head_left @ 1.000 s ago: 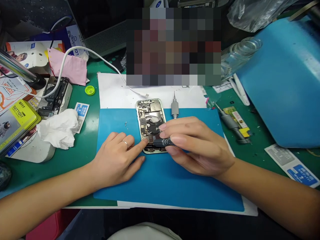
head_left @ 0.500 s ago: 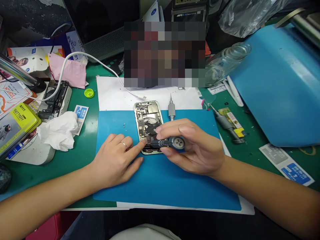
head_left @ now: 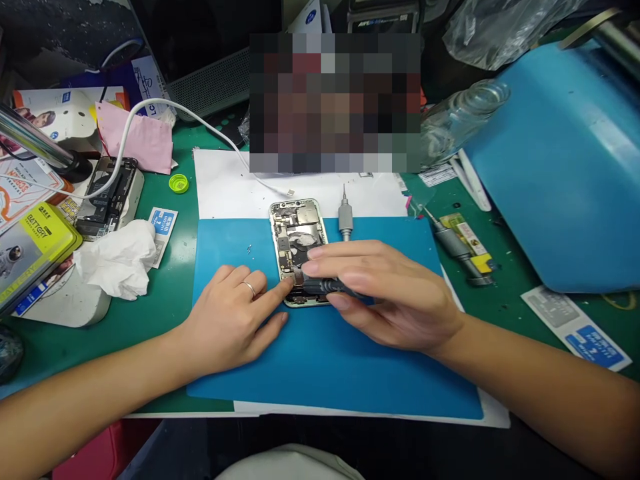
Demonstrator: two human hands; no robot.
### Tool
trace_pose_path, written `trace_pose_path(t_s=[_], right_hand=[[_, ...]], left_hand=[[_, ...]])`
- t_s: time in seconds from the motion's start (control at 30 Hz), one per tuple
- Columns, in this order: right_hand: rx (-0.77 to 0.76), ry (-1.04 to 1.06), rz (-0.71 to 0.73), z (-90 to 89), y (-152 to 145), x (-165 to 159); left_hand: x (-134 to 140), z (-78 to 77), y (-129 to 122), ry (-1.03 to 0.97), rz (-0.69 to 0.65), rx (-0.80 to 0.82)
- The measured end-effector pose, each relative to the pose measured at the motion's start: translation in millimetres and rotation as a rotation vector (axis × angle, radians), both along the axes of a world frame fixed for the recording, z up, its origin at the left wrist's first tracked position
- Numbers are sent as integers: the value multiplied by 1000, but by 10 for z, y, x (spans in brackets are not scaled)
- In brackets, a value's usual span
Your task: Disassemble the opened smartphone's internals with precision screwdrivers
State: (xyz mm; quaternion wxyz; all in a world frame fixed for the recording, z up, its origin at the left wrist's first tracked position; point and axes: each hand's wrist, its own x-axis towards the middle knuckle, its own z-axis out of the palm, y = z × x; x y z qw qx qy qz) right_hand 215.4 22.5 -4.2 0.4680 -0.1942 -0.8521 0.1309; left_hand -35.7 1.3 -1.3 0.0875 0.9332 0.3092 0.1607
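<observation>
The opened phone (head_left: 299, 241) is lying on a blue mat (head_left: 330, 373). At its lower right, the right hand (head_left: 393, 293) is holding a dark screwdriver (head_left: 320, 287), grip clamped on it. Left of the phone, the left hand (head_left: 227, 320) is touching its lower left with the index fingertip, grip apart. A grey screwdriver (head_left: 345, 217) is lying right of the phone.
</observation>
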Motion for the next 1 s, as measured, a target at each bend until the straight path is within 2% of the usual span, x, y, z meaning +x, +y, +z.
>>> trace_pose_path(t_s=[0.13,0.4,0.6,0.8,1.0], right_hand=[[-65,53,44,-18,11,-41],[-4,30,-40,-21,44,-10],[-9,17,8,1,16,-17],[30,67,-63,-37,-3,-6],[14,-9,-21,-18,-9,8]], left_hand=[[3,-5,2,-7,-6,0],[5,2,-8,-4,-5,3],[1,-7,-3,-5,-5,14],[1,1,-8,11,0,16],[4,6,0,16,0,9]])
